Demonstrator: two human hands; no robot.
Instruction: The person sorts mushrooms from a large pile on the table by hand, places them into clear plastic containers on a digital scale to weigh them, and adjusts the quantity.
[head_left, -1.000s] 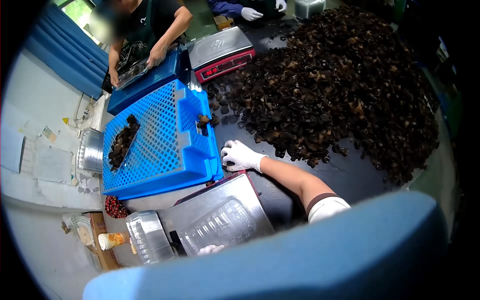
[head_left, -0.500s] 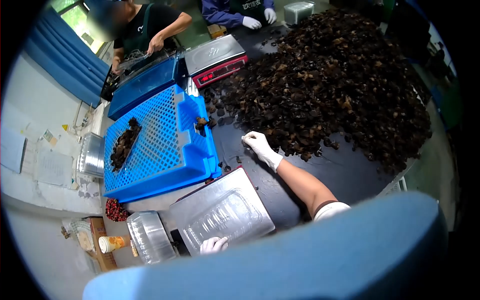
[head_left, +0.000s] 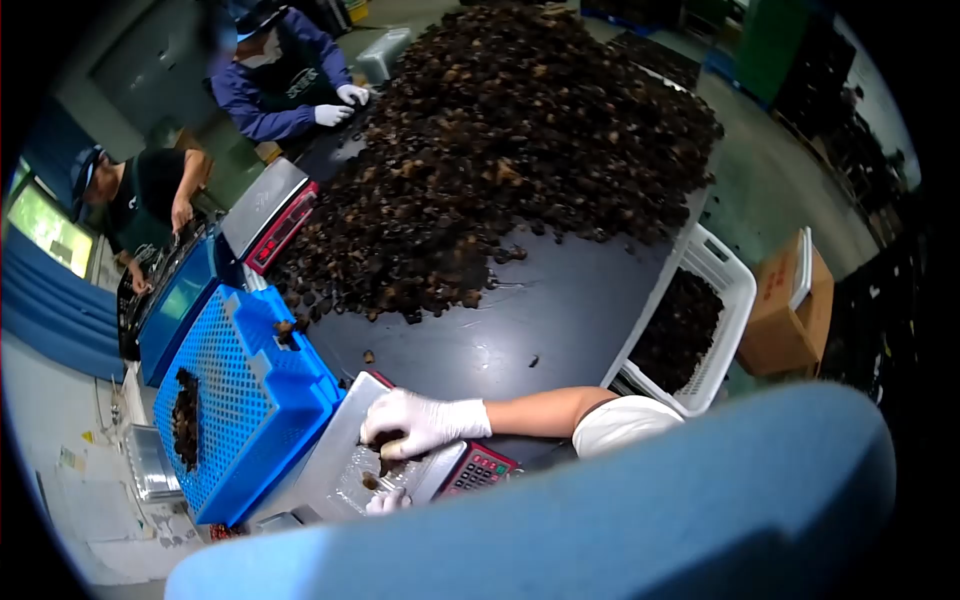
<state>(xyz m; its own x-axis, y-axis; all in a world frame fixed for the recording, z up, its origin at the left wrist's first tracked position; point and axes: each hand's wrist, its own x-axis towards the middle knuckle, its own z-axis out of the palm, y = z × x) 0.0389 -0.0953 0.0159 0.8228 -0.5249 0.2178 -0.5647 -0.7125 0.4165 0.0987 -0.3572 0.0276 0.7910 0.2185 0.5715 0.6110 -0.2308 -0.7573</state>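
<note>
My right hand [head_left: 425, 425], in a white glove, is curled over a clear plastic tray [head_left: 352, 470] on a scale's metal plate [head_left: 335, 432]. Its fingers are closed around dark mushroom pieces [head_left: 388, 440], which look like wood ear. Low in the view, my left hand [head_left: 388, 502], gloved too, grips the tray's near edge; only its fingertips show above a blurred blue shape. A small brownish piece [head_left: 370, 481] lies in the tray between the hands. The scale's red keypad [head_left: 480, 470] sticks out below my right wrist.
A large mushroom heap [head_left: 500, 150] covers the table's far part. Blue crates [head_left: 265, 410] stand left, a second scale [head_left: 265, 215] beyond. Right of the table is a white basket [head_left: 735, 290] of mushrooms and a cardboard box [head_left: 790, 300]. Two people [head_left: 285, 80] work across the table.
My right hand has moved from the table beside the heap to over the tray, and now holds mushroom pieces. The view has turned right. My left hand stays at the tray.
</note>
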